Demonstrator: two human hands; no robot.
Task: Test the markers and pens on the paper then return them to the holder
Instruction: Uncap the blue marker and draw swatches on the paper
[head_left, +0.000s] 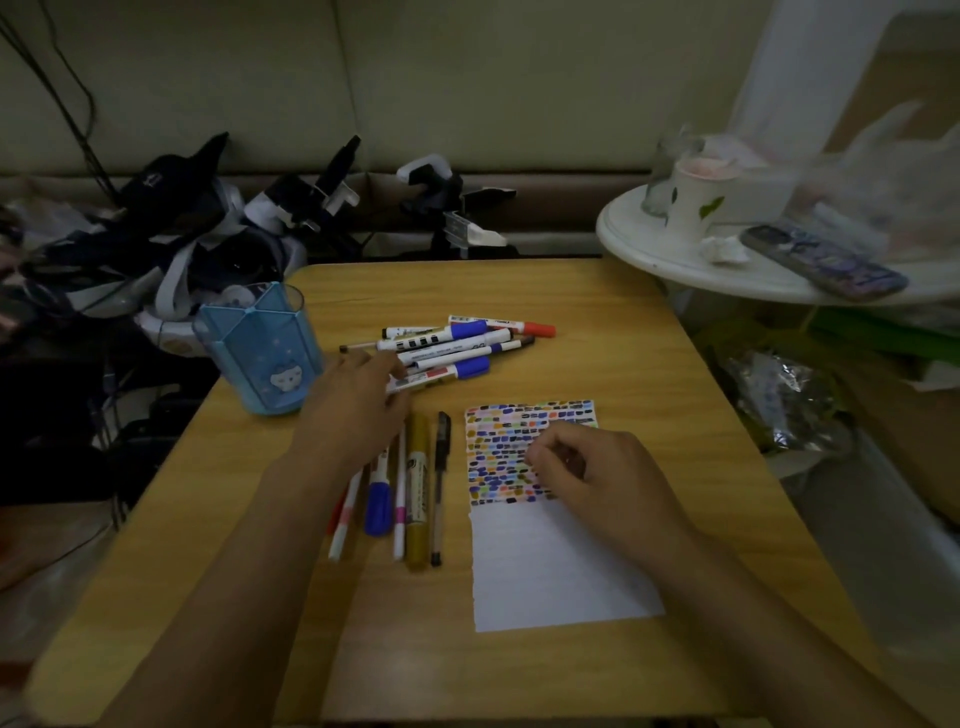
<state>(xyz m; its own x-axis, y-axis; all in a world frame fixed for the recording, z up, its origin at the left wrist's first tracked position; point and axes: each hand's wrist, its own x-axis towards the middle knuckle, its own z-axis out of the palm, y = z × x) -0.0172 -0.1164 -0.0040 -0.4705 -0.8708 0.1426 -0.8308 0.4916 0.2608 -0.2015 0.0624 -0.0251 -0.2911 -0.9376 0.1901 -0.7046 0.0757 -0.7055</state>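
A pile of markers (457, 343) lies at the back middle of the wooden table (649, 364). My left hand (358, 395) reaches over the near end of that pile, its fingers touching a white marker (415, 383). A second row of pens and markers (415, 493) lies lengthwise in front of the hand, among them a gold marker (417, 499) and a black pen (440, 488). The white paper (550, 561) sits to the right, its upper half covered in coloured test marks. My right hand (587, 467) rests on the paper with fingers loosely curled, holding nothing visible. The blue transparent holder (260, 348) stands empty at the left.
Dark bags, straps and gear (171, 234) are heaped behind the holder at the left. A round white side table (727, 265) at the right carries a paper cup (696, 197), a glass jar and a phone (826, 260). Plastic bags lie beyond the table's right edge.
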